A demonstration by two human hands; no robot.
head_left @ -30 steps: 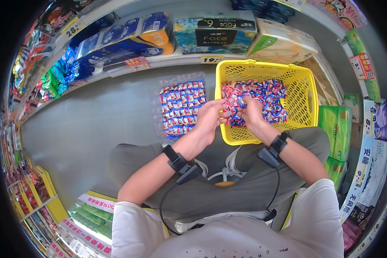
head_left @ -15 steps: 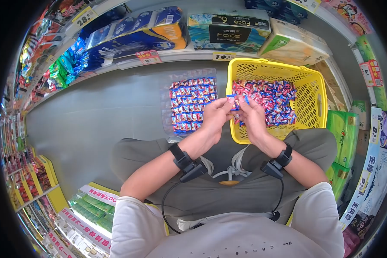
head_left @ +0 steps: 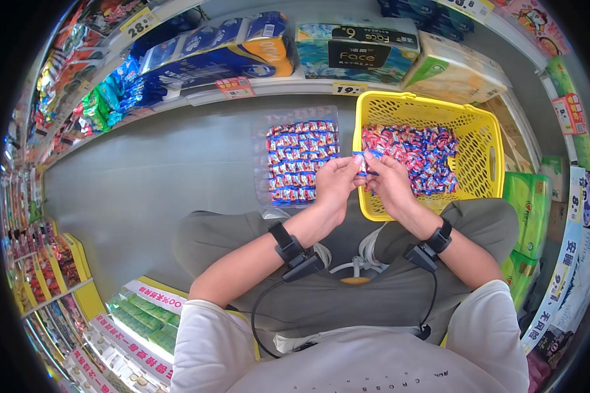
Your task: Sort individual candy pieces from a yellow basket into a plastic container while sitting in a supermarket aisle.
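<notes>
My left hand [head_left: 335, 181] and my right hand [head_left: 391, 181] meet over the near left rim of the yellow basket [head_left: 476, 149]. Thumbs and fingertips of both pinch small wrapped candies [head_left: 362, 165] with blue ends and a pale, reddish middle. Inside the basket lies a loose heap of the same red and blue wrapped candies [head_left: 416, 150]. To its left on the floor is a clear plastic tray [head_left: 261, 154], where more candies [head_left: 301, 155] lie in neat rows. My left fingers are close to the tray's right side.
Tissue packs [head_left: 357, 56] line the low shelf [head_left: 321, 87] ahead. Green packs [head_left: 526, 216] stand close on my right, beside a shelf edge with price strips [head_left: 560, 268]. A display box of green packs [head_left: 144, 314] is at lower left. Grey floor [head_left: 137, 170] stretches to the left.
The view has shifted slightly, so everything sits a little further right and lower. My hands stay together over the basket rim, fingers still pinching the candies.
</notes>
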